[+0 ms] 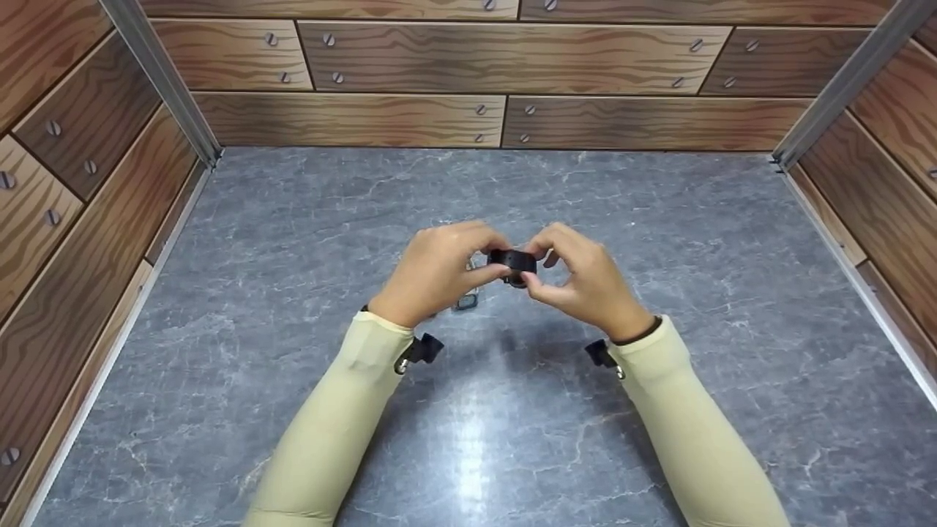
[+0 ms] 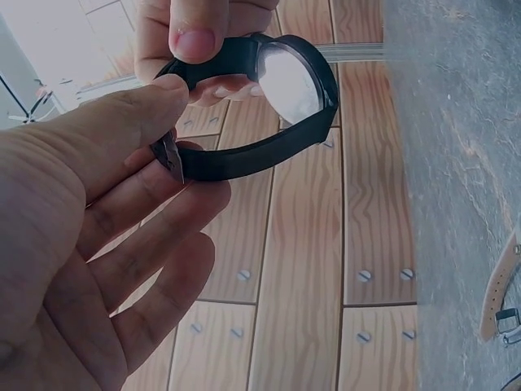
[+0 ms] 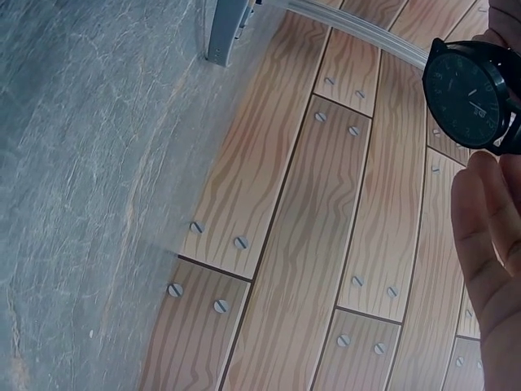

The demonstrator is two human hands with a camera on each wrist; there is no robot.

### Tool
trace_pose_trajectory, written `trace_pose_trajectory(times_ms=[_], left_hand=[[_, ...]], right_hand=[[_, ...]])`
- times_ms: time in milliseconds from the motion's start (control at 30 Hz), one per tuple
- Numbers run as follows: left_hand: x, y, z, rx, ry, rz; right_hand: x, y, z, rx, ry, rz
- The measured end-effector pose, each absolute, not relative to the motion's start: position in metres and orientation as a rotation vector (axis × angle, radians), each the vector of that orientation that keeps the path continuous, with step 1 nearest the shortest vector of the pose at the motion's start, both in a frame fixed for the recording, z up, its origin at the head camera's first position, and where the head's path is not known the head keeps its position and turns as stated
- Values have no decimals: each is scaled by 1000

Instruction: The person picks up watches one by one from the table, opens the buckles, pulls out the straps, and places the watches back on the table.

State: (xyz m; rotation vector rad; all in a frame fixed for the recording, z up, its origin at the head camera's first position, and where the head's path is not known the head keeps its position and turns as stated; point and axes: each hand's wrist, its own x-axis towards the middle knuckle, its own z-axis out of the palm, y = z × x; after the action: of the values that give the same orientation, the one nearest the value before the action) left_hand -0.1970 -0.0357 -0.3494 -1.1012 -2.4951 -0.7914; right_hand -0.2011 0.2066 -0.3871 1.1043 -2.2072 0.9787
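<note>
A black wristwatch (image 1: pixel 514 260) is held up between both hands above the table, its strap forming a loop. My left hand (image 1: pixel 446 267) pinches the strap at the metal buckle (image 2: pixel 172 157) between thumb and index finger; the other fingers fan out loosely. From the opposite side, my right hand (image 1: pixel 578 274) grips the strap between thumb and fingers, its thumb (image 2: pixel 196 41) lying on the band in the left wrist view. The dark dial (image 3: pixel 466 99) shows in the right wrist view, while the bright case back (image 2: pixel 289 84) faces the left wrist camera.
Beneath the left hand, a small watch with a rectangular face (image 1: pixel 466 301) lies on the grey marbled table (image 1: pixel 293 410). A tan strap with a buckle (image 2: pixel 498 289) appears at the left wrist view's edge. Wood-patterned walls (image 1: pixel 410 121) enclose the back and sides.
</note>
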Motion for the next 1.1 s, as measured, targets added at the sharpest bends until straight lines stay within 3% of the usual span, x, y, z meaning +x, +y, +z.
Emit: trace_pose_trajectory(times_ms=[1100], left_hand=[[-198, -31, -352, -1150, -2530, -739]], right_hand=[[-200, 208, -386, 1186, -2257, 960]])
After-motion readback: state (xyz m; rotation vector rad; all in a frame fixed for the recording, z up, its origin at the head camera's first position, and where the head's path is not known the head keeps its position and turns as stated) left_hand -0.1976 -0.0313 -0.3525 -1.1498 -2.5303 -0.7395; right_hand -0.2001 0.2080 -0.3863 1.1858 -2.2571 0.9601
